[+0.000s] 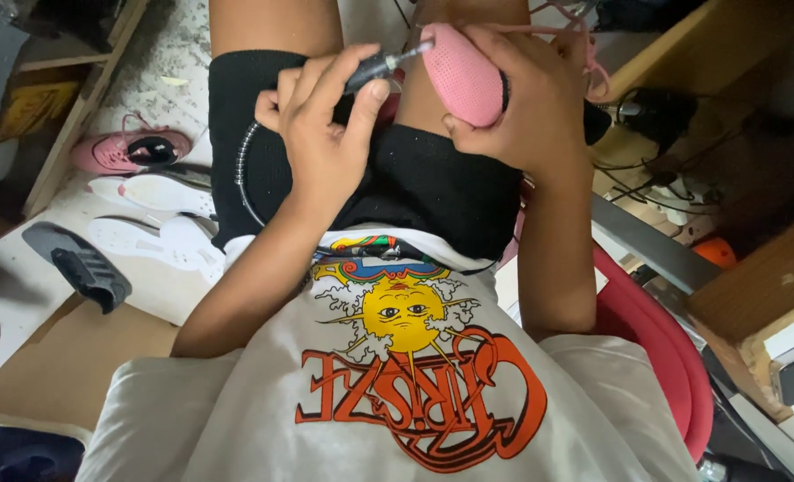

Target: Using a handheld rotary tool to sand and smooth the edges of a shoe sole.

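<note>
There is one view, taken from the person's head and aimed steeply down along their own torso. The printed shirt [406, 375] fills the lower part of the picture and reads upside down, so the camera looks from chest toward knees. The lap in black shorts [433, 178] lies at mid-frame, close to the lens, and the two hands meet near the top edge. Beyond the lap, the floor [147, 80] runs along the left side and into the upper left corner. A red seat [656, 339] curves along the right side, with wooden shelving [754, 286] past it toward the right edge. No second view overlaps with it.
</note>
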